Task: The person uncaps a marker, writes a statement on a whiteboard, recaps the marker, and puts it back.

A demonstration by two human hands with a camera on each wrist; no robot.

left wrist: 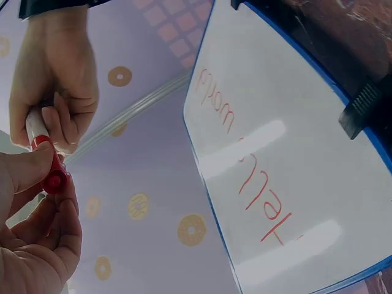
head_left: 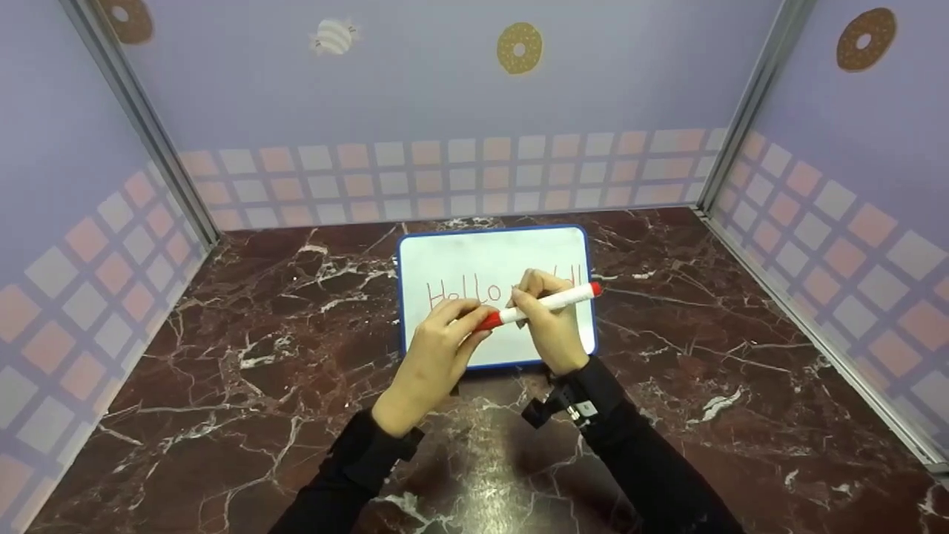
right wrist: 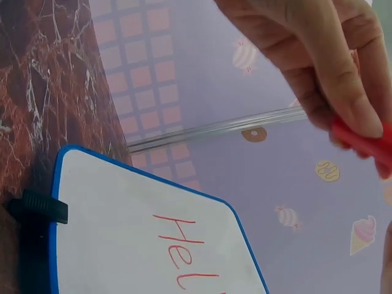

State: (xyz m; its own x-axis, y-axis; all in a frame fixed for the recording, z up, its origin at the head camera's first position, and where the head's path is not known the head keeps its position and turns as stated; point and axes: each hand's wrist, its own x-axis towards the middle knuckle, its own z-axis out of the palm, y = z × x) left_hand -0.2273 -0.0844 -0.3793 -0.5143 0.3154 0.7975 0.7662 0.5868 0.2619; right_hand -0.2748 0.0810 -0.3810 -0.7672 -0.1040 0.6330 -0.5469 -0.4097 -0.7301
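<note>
A white marker (head_left: 567, 297) with red ends is held slantwise over the whiteboard (head_left: 474, 256). My right hand (head_left: 552, 326) grips its white barrel. With thumb and fingers, my left hand (head_left: 437, 341) pinches the red cap (left wrist: 55, 180) at the other end; the cap (right wrist: 361, 138) also shows between those fingers in the right wrist view. Below both hands, the blue-rimmed board carries red handwriting (left wrist: 269, 211) reading "Hello world", partly hidden by the hands in the head view.
Dark clips, one of them a ribbed clip (left wrist: 360, 111), sit on the board's near edge. The board is on a dark red marble-patterned table (head_left: 259, 400). Lilac panels (head_left: 430, 81) with pink and white checks enclose the back and sides, joined by metal corner posts (head_left: 756, 81).
</note>
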